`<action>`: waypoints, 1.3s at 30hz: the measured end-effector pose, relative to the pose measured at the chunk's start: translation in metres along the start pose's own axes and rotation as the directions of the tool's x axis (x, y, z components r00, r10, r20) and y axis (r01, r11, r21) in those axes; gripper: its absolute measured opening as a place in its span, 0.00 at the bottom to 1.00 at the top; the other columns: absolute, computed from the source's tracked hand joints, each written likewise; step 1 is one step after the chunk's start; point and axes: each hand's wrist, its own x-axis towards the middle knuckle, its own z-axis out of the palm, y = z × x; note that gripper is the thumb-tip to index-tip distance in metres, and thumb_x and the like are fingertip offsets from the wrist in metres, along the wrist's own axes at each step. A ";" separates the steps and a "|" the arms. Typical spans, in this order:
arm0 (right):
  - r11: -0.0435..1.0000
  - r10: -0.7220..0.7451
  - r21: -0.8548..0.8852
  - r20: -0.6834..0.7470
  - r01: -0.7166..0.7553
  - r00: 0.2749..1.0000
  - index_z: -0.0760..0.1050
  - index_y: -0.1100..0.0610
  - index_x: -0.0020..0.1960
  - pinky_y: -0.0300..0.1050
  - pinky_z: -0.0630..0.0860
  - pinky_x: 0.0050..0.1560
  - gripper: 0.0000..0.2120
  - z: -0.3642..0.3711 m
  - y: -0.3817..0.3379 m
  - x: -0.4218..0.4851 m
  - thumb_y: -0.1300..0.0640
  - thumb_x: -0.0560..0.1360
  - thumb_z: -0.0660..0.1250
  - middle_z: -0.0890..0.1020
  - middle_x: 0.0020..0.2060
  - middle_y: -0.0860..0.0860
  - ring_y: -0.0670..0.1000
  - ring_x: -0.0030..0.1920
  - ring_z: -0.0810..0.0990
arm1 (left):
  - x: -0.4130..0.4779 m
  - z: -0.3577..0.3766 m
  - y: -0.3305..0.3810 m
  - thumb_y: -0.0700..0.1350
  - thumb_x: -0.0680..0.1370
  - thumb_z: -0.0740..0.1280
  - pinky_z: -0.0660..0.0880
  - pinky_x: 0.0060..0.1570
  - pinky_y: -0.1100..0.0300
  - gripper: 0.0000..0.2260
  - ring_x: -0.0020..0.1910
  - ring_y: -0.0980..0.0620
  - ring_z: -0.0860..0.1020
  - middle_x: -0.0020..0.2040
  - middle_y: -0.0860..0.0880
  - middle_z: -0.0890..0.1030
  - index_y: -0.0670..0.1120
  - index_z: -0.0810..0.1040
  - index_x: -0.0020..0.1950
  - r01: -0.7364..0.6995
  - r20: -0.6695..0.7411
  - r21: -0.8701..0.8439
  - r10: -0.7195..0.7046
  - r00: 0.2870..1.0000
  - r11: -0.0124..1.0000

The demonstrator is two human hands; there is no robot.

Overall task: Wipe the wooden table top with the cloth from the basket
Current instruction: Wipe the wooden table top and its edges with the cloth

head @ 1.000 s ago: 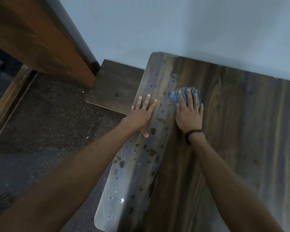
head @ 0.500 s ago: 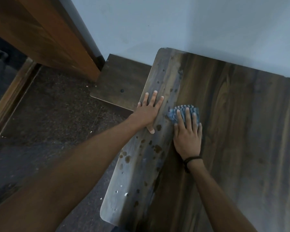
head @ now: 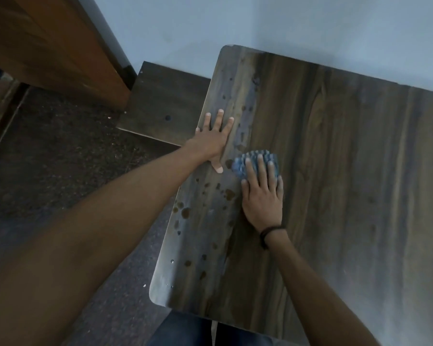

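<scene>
One cloth, blue and nubbly, lies flat on the table near its left edge, about midway between the wall side and my side. My right hand presses down on it with the fingers spread and flat; nothing is pinched or curled around, the palm rests on the wood and only the fingers cover the cloth, whose far half shows past my fingertips. A dark band circles that wrist. My left hand lies open and flat on the table's left edge, just beside the cloth and a little farther from me, holding nothing; its thumb points back toward me, close to the cloth's corner without touching it. Many dark wet spots dot the paler strip of wood along the left edge, from beyond my left hand down to the near corner. Right of the cloth the grain looks darker and clear of spots. A lower dark panel sits left of the table, against the pale wall, and a brown door stands at upper left above the dark speckled floor.
</scene>
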 end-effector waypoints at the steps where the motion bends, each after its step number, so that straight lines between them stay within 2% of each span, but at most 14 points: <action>1: 1.000 0.003 -0.008 0.012 -0.003 1.000 0.49 0.44 0.82 0.58 0.44 0.79 0.26 0.003 0.002 -0.011 0.45 0.86 0.48 0.48 0.82 0.47 0.52 0.81 0.44 | -0.002 -0.001 0.000 0.50 0.63 0.83 0.48 0.74 0.35 0.67 0.76 0.34 0.31 0.77 0.43 0.26 0.47 0.30 0.80 -0.004 -0.005 -0.004 0.004 1.000 1.000; 5: 1.000 0.030 0.007 -0.006 -0.030 1.000 0.49 0.43 0.82 0.62 0.47 0.79 0.26 -0.012 0.011 0.049 0.45 0.85 0.49 0.49 0.82 0.47 0.53 0.81 0.46 | -0.022 0.009 -0.002 0.52 0.66 0.81 0.52 0.75 0.37 0.64 0.78 0.36 0.34 0.79 0.44 0.30 0.46 0.33 0.81 -0.042 -0.033 -0.002 0.042 0.999 0.999; 8: 0.993 0.105 0.048 0.005 -0.105 0.994 0.47 0.43 0.82 0.63 0.44 0.79 0.26 -0.025 0.012 0.094 0.45 0.85 0.48 0.47 0.82 0.47 0.53 0.81 0.44 | -0.044 0.037 -0.005 0.53 0.64 0.82 0.52 0.75 0.38 0.65 0.78 0.36 0.34 0.79 0.43 0.30 0.46 0.33 0.81 -0.066 -0.014 0.024 0.066 0.998 0.998; 10: 0.993 0.107 0.054 -0.010 -0.107 0.994 0.47 0.44 0.82 0.62 0.44 0.79 0.26 -0.017 0.005 0.078 0.45 0.85 0.47 0.47 0.82 0.48 0.53 0.81 0.44 | -0.052 0.053 -0.009 0.52 0.63 0.83 0.51 0.75 0.37 0.67 0.78 0.36 0.34 0.79 0.42 0.29 0.45 0.33 0.80 -0.081 -0.019 0.039 0.082 0.996 0.996; 15: 0.998 0.035 -0.049 -0.040 -0.037 0.999 0.51 0.45 0.82 0.60 0.48 0.79 0.26 0.015 -0.002 -0.039 0.44 0.85 0.48 0.53 0.82 0.48 0.53 0.81 0.48 | -0.051 0.055 -0.010 0.52 0.63 0.83 0.52 0.75 0.37 0.67 0.78 0.36 0.33 0.78 0.42 0.28 0.45 0.32 0.80 -0.091 -0.041 0.048 0.093 0.995 0.995; 18: 0.999 0.035 -0.021 0.010 -0.035 0.999 0.50 0.43 0.82 0.60 0.46 0.79 0.26 0.008 0.005 -0.019 0.44 0.85 0.49 0.50 0.82 0.46 0.52 0.81 0.46 | -0.051 0.053 -0.008 0.52 0.64 0.83 0.51 0.75 0.38 0.66 0.77 0.37 0.32 0.78 0.43 0.27 0.45 0.31 0.80 -0.074 -0.036 0.042 0.076 0.996 0.996; 23: 0.990 0.134 0.040 -0.016 -0.133 0.991 0.47 0.43 0.82 0.62 0.44 0.79 0.26 0.001 -0.003 0.030 0.45 0.85 0.47 0.47 0.82 0.47 0.53 0.81 0.44 | -0.054 0.053 -0.008 0.51 0.64 0.83 0.48 0.76 0.38 0.66 0.77 0.37 0.32 0.78 0.43 0.27 0.46 0.31 0.80 -0.078 -0.026 0.011 0.078 0.997 0.997; 28: 0.999 0.041 -0.017 -0.080 -0.043 0.996 0.51 0.46 0.82 0.61 0.48 0.79 0.26 0.031 -0.015 -0.077 0.47 0.85 0.51 0.52 0.82 0.49 0.54 0.81 0.48 | -0.076 0.071 -0.009 0.54 0.64 0.82 0.51 0.77 0.40 0.64 0.78 0.39 0.33 0.79 0.43 0.30 0.45 0.34 0.81 -0.097 -0.093 0.024 0.099 0.991 0.995; 32: 0.999 0.017 -0.031 -0.004 -0.018 1.000 0.51 0.46 0.82 0.62 0.48 0.79 0.26 0.047 -0.014 -0.143 0.46 0.85 0.49 0.51 0.82 0.49 0.53 0.81 0.46 | -0.087 0.088 -0.015 0.52 0.64 0.82 0.53 0.77 0.39 0.65 0.78 0.42 0.33 0.78 0.46 0.28 0.47 0.32 0.80 -0.074 -0.038 -0.003 0.074 0.997 0.997; 35: 0.999 -0.032 -0.012 0.009 0.032 0.999 0.50 0.44 0.82 0.62 0.47 0.79 0.25 0.034 -0.005 -0.110 0.46 0.86 0.48 0.49 0.82 0.48 0.52 0.81 0.45 | -0.084 0.087 -0.013 0.51 0.64 0.82 0.51 0.76 0.38 0.66 0.78 0.41 0.32 0.78 0.45 0.27 0.47 0.31 0.79 -0.064 -0.026 0.013 0.064 0.998 0.998; 39: 0.996 0.075 0.040 0.018 -0.075 0.997 0.47 0.44 0.82 0.62 0.44 0.79 0.26 0.018 -0.008 -0.050 0.47 0.85 0.47 0.47 0.82 0.47 0.52 0.81 0.43 | -0.087 0.084 -0.008 0.50 0.65 0.82 0.48 0.76 0.39 0.66 0.78 0.42 0.31 0.78 0.46 0.26 0.47 0.30 0.79 -0.037 -0.012 0.018 0.037 0.999 0.999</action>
